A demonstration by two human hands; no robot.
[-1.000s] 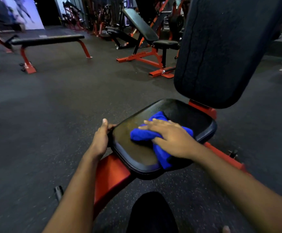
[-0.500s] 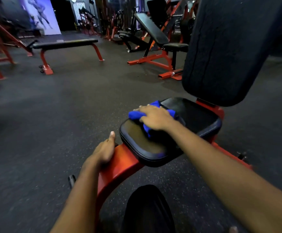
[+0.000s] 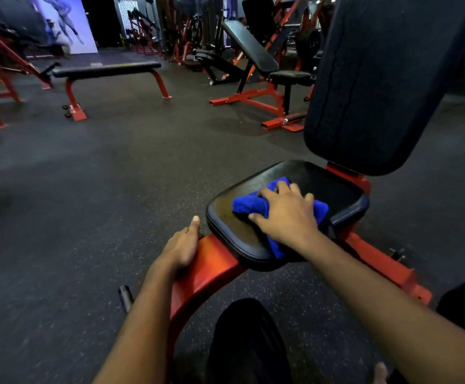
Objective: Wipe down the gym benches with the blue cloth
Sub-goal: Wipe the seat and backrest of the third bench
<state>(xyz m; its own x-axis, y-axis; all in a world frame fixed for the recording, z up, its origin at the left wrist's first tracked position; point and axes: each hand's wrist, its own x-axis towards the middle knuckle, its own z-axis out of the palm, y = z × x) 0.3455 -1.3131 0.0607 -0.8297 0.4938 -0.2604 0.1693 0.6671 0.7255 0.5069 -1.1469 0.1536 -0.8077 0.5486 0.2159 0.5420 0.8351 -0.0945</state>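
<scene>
While your left hand (image 3: 180,249) rests on the red frame (image 3: 207,268), thumb straight toward the seat pad (image 3: 225,231), its other fingers drop over the frame's left side, so I cannot tell whether they grip. Right of it, the blue cloth (image 3: 249,205) lies bunched on the seat pad beneath your right hand (image 3: 286,217), whose fingers spread flat, cloth showing left of the fingertips.

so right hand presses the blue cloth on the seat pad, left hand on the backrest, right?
No: head view shows the left hand on the red frame instead. Right hand does press the blue cloth on the seat pad.
</scene>
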